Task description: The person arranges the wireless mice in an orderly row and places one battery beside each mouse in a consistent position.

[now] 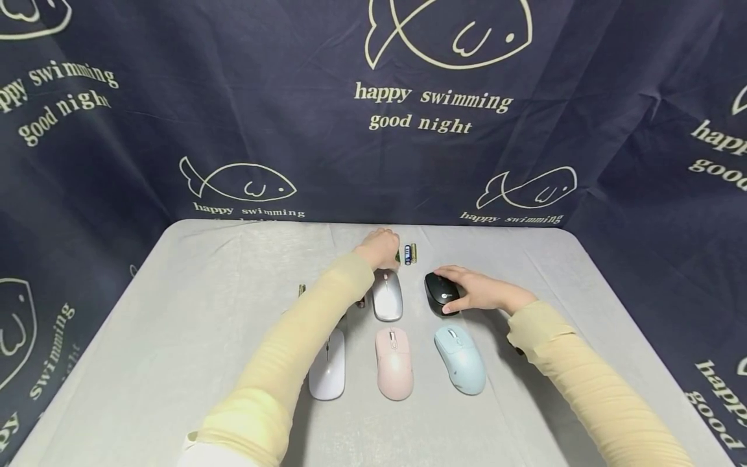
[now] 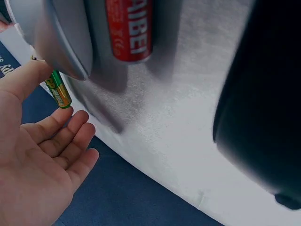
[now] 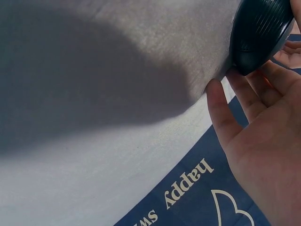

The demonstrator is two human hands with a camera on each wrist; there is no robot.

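Observation:
My left hand [image 1: 379,248] is at the back of the table, just beyond a silver mouse [image 1: 388,297]. Thumb and forefinger pinch a small green battery [image 2: 59,89] at its two ends; the other fingers are loosely bent. Right of that hand, a blue battery [image 1: 408,255] and a gold-coloured battery [image 1: 414,253] lie side by side. My right hand [image 1: 475,290] grips a black mouse [image 1: 440,292] from the right, thumb on the near side and fingers on the far side. In the right wrist view, part of this mouse [image 3: 258,37] runs out of frame.
In front lie a white mouse [image 1: 327,373], a pink mouse [image 1: 395,366] and a light blue mouse [image 1: 461,360]. A red battery [image 2: 129,30] is near the silver mouse. Another battery [image 1: 301,289] shows left of the left forearm, which hides part of the grey table [image 1: 233,292]. A dark blue curtain [image 1: 327,130] surrounds the table.

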